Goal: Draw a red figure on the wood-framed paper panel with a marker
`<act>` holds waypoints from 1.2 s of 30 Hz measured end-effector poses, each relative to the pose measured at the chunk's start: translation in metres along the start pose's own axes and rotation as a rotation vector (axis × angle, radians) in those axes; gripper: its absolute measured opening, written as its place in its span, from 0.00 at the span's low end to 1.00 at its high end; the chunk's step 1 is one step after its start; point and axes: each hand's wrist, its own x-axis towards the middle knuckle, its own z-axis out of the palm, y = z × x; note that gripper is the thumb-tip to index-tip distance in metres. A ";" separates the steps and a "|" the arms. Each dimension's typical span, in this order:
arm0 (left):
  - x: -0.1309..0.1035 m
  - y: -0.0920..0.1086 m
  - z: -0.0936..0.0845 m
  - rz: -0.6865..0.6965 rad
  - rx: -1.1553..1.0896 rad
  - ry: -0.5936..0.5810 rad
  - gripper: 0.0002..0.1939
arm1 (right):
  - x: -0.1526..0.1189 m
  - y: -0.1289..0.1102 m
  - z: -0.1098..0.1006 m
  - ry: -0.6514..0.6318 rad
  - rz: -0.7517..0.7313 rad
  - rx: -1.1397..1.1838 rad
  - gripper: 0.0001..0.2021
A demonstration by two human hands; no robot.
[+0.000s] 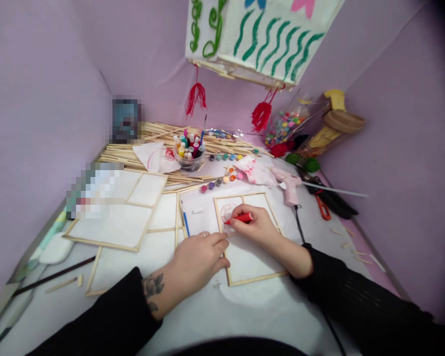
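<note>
My right hand (254, 225) grips a red marker (244, 217), its tip down at a white paper panel (252, 257) framed with thin wooden sticks. A round red line drawing (229, 212) shows on the panel's upper left section, beside the tip. My left hand (202, 257) lies with fingers stretched out over the frame's left edge, holding nothing. Left of the panel are a blue paintbrush (186, 220) and a small white cap-like piece (198, 211). More stick-framed panels (111, 225) overlap at the left.
Behind stand a cup of markers (189, 158), paint pots (224, 157) and piled wooden sticks (122, 157). A pink glue gun (291, 188) and pliers (322, 202) lie at right. A painted lantern (267, 44) with red tassels (261, 116) hangs above.
</note>
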 end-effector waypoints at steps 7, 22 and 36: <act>-0.001 0.001 0.000 -0.005 -0.009 -0.003 0.15 | -0.001 0.001 -0.002 -0.007 -0.020 -0.001 0.02; -0.002 -0.001 0.003 0.000 -0.006 0.018 0.15 | -0.001 0.001 -0.006 0.018 -0.050 -0.021 0.01; -0.001 0.001 0.000 0.003 0.006 -0.001 0.16 | -0.003 0.000 0.000 0.003 -0.098 -0.028 0.01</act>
